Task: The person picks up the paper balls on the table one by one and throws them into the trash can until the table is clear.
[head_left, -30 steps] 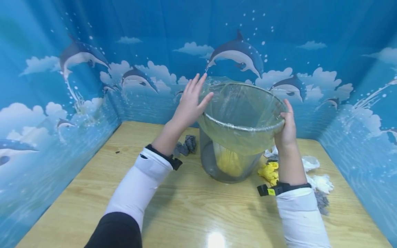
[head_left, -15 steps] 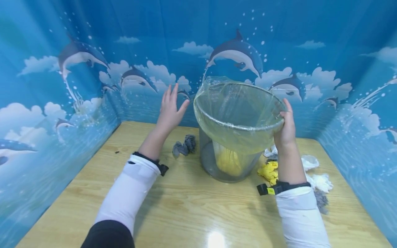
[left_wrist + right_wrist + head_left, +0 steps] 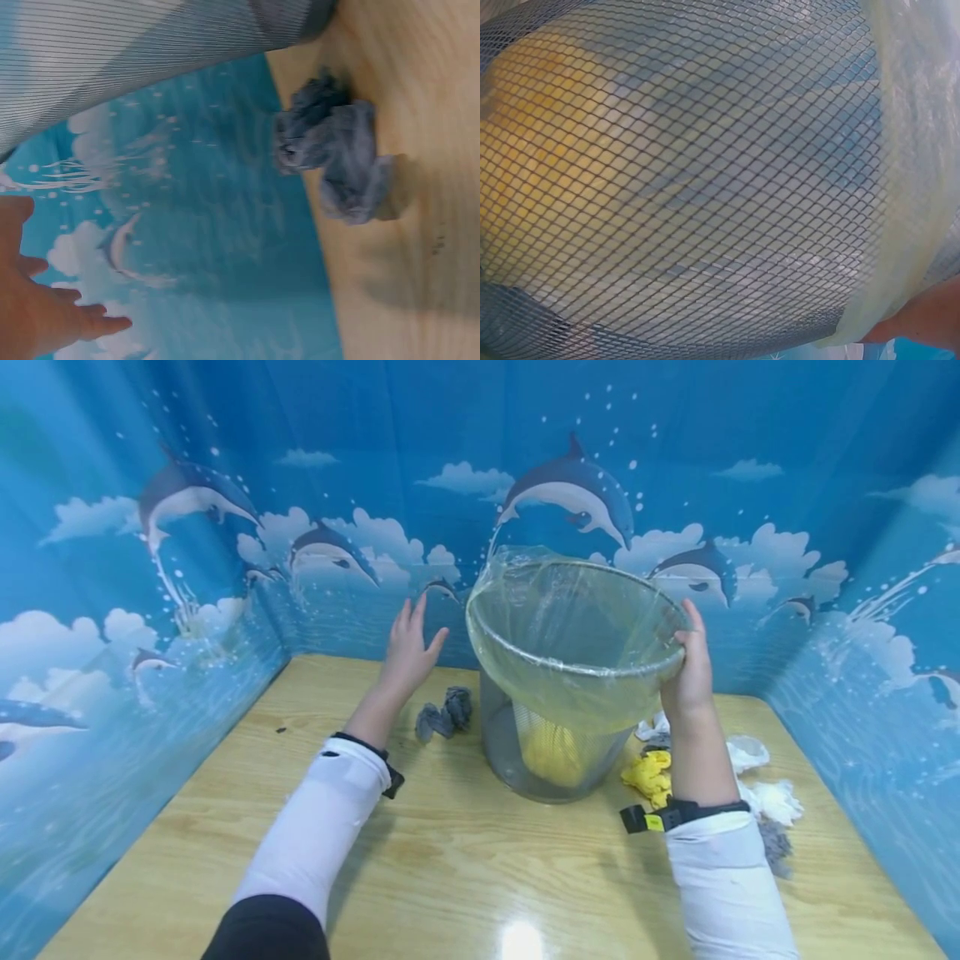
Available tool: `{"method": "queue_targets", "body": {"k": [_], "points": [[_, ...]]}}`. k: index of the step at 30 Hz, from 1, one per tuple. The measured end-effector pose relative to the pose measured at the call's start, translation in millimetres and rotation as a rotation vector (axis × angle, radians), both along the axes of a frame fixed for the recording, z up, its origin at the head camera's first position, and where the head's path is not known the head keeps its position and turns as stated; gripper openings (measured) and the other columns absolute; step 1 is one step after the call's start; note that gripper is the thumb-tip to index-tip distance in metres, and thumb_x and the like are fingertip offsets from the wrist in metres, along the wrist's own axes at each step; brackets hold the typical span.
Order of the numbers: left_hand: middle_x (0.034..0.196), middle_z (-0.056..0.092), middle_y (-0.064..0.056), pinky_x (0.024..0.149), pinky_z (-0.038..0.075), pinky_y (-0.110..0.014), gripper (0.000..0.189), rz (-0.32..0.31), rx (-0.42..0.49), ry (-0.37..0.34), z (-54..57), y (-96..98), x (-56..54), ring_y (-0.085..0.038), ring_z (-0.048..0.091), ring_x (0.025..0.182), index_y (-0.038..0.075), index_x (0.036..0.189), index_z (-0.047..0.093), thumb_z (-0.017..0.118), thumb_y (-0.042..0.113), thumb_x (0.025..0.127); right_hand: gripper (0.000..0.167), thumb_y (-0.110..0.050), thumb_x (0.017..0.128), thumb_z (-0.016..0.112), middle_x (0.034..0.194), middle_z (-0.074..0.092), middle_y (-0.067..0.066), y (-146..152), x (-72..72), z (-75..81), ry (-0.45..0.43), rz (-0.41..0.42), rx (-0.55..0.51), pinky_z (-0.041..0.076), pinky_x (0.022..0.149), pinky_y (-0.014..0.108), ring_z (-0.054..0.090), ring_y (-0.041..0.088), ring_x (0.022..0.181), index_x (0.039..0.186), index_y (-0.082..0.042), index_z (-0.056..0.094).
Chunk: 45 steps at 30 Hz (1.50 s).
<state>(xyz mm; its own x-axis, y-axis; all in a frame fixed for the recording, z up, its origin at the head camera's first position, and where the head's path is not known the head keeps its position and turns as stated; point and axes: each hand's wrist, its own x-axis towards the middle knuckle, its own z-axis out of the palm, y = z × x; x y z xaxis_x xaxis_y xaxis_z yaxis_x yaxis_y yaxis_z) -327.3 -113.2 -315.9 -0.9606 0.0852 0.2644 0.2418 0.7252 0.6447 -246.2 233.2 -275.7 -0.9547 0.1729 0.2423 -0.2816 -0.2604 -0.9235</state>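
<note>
A grey mesh wastebasket (image 3: 495, 735) stands on the table, lined with a thin yellowish plastic bag (image 3: 570, 697) folded out over its rim. My right hand (image 3: 690, 677) grips the rim at the right, thumb on the near side of it. Something yellow (image 3: 547, 142) shows through the mesh low in the basket. To the left of the basket my left hand (image 3: 408, 656) is raised with fingers spread, holding nothing. Below it on the table lie crumpled grey wads (image 3: 446, 714), seen also in the left wrist view beside the basket's base.
Right of the basket, partly behind my right forearm, lie a crumpled yellow wad (image 3: 649, 777), white wads (image 3: 776, 802) and a grey one (image 3: 776, 847). A tiny dark bit (image 3: 281, 730) sits at the table's left. A blue dolphin-print curtain (image 3: 375, 452) encloses the back and sides.
My left hand has left the bag-covered rim, moved left, and then sunk a little. My right hand keeps its grip on the rim, and the basket has stayed in place.
</note>
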Motion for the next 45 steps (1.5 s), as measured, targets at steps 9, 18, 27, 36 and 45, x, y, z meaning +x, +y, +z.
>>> {"method": "queue_targets", "body": {"k": [9, 18, 27, 36, 45], "points": [[0.162, -0.001, -0.017, 0.117, 0.017, -0.057, 0.071, -0.037, -0.053, -0.117, -35.7, 3.5, -15.6, -0.039, 0.005, 0.148, 0.017, 0.157, 0.006, 0.044, 0.040, 0.101, 0.063, -0.023, 0.097, 0.023, 0.160, 0.014, 0.006, -1, 0.0, 0.2, 0.001, 0.005, 0.007, 0.031, 0.113, 0.027, 0.033, 0.018, 0.136, 0.156, -0.023, 0.004], [0.160, 0.007, -0.024, 0.116, 0.022, -0.056, 0.071, -0.058, -0.173, -0.166, -65.6, 11.0, -18.3, -0.043, 0.013, 0.146, 0.010, 0.156, 0.014, 0.049, 0.034, 0.100, 0.063, -0.021, 0.096, 0.022, 0.160, 0.016, 0.007, -2, -0.2, 0.5, 0.005, 0.005, 0.010, 0.033, 0.111, 0.026, 0.036, 0.016, 0.132, 0.156, -0.022, 0.004], [0.159, 0.013, -0.026, 0.110, 0.025, -0.066, 0.066, -0.077, -0.326, -0.230, -99.1, 14.0, -12.1, -0.046, 0.017, 0.144, 0.010, 0.154, 0.021, 0.051, 0.031, 0.099, 0.062, -0.023, 0.097, 0.023, 0.160, 0.014, 0.006, -2, 0.8, -0.2, -0.008, 0.014, 0.007, 0.030, 0.114, 0.028, 0.032, 0.019, 0.137, 0.156, -0.024, 0.005], [0.160, 0.011, -0.024, 0.105, 0.021, -0.075, 0.065, -0.083, -0.336, -0.337, -116.2, 14.5, -3.4, -0.051, 0.015, 0.143, 0.017, 0.154, 0.023, 0.050, 0.034, 0.098, 0.063, -0.023, 0.097, 0.023, 0.161, 0.013, 0.005, -2, 0.7, -1.1, -0.013, 0.011, 0.016, 0.028, 0.115, 0.029, 0.029, 0.021, 0.140, 0.156, -0.024, 0.004], [0.158, 0.014, -0.026, 0.110, 0.024, -0.067, 0.065, -0.140, -0.334, -0.385, -120.9, 17.0, -5.6, -0.050, 0.015, 0.143, 0.018, 0.155, 0.022, 0.051, 0.034, 0.098, 0.063, -0.022, 0.096, 0.024, 0.161, 0.014, 0.005, -1, 0.9, 0.8, 0.006, 0.021, -0.006, 0.027, 0.116, 0.029, 0.024, 0.024, 0.144, 0.156, -0.023, 0.003]]}}
